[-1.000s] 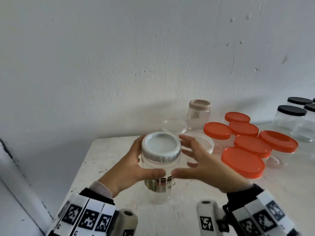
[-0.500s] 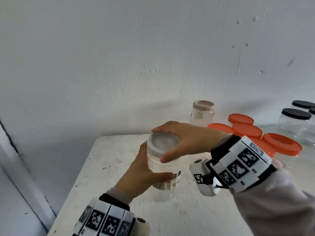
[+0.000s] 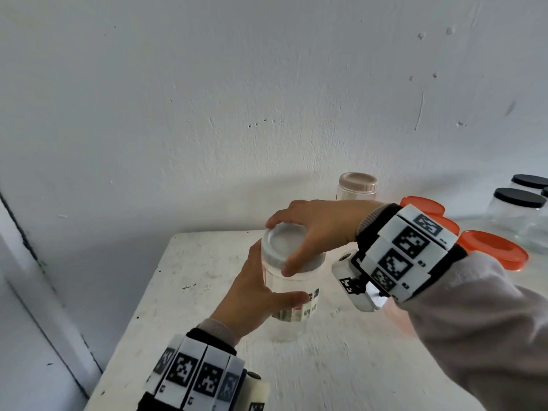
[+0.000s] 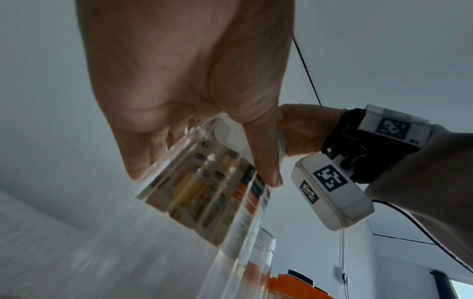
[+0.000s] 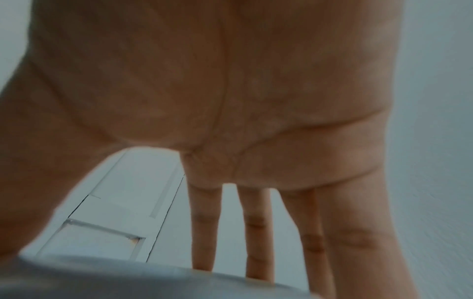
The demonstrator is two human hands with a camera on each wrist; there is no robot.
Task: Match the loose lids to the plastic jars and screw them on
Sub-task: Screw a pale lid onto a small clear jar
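Observation:
A clear plastic jar (image 3: pixel 289 295) with a printed label stands on the white table (image 3: pixel 341 366). My left hand (image 3: pixel 252 295) grips its body, thumb across the front. A grey-white lid (image 3: pixel 284 243) sits on the jar's mouth, and my right hand (image 3: pixel 311 229) grips it from above, thumb on the near rim, fingers round the far rim. In the left wrist view the jar (image 4: pixel 212 194) runs down from my left hand (image 4: pixel 199 131) with its label showing. In the right wrist view the lid (image 5: pixel 128 279) lies under my right hand (image 5: pixel 230 202).
Several orange-lidded jars (image 3: pixel 492 250) crowd the table's right side, partly behind my right arm. A small jar with a beige lid (image 3: pixel 357 185) stands by the wall. Black-lidded glass jars (image 3: pixel 517 209) sit far right. The table's left edge drops off beside a white door frame.
My right hand came from beside the jar onto the lid and now grips its rim from above, its wrist turned further round. My left hand keeps hold of the jar.

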